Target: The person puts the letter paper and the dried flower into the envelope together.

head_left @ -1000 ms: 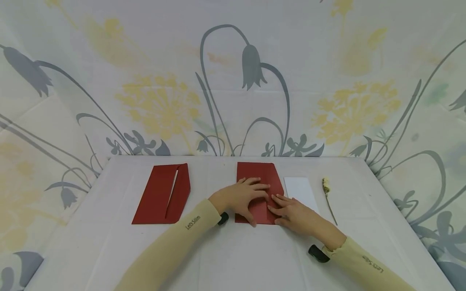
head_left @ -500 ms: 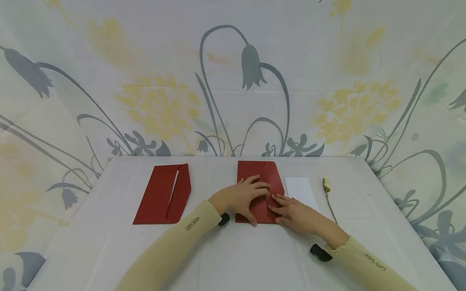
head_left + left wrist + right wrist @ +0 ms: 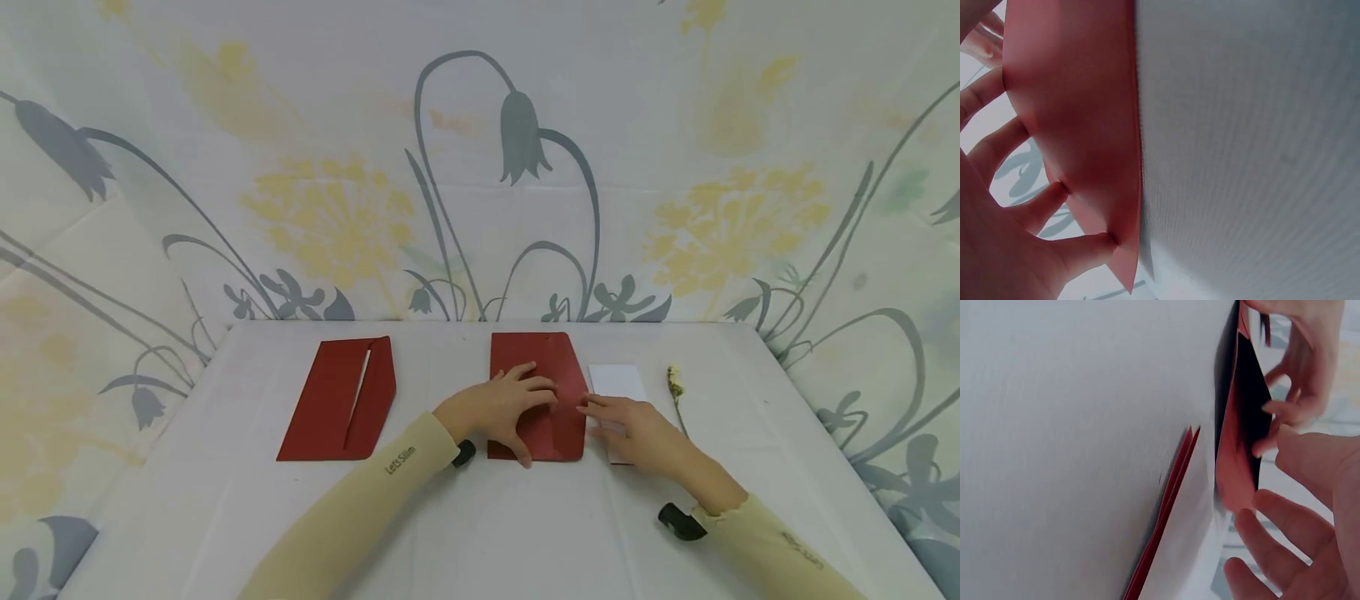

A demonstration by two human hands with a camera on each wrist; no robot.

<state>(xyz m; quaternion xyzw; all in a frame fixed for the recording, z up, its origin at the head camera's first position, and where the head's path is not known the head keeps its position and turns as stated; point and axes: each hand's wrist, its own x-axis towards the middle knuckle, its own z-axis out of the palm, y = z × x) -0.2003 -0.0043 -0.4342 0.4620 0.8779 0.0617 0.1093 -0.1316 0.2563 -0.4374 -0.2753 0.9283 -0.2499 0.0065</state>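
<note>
In the head view a red envelope (image 3: 519,350) lies mid-table with its flap (image 3: 568,392) spread to the right. My left hand (image 3: 495,410) rests on it with fingers apart. The left wrist view shows those fingertips (image 3: 1110,240) pressing on the red paper (image 3: 1079,94). My right hand (image 3: 637,429) is at the flap's right edge, over a white card (image 3: 617,381). In the right wrist view its fingers (image 3: 1291,519) are loosely bent at the flap (image 3: 1235,478); whether they touch it, I cannot tell. The card (image 3: 1179,550) has layered red edges there.
A second red envelope (image 3: 326,408) with a slit showing white lies at the left. A dried flower (image 3: 675,383) with a thin stem lies right of the card. Patterned cloth (image 3: 480,208) rises behind the white table (image 3: 480,533).
My right hand has moved right, off the envelope's surface to the flap's edge and over the white card. The left hand has stayed on the envelope.
</note>
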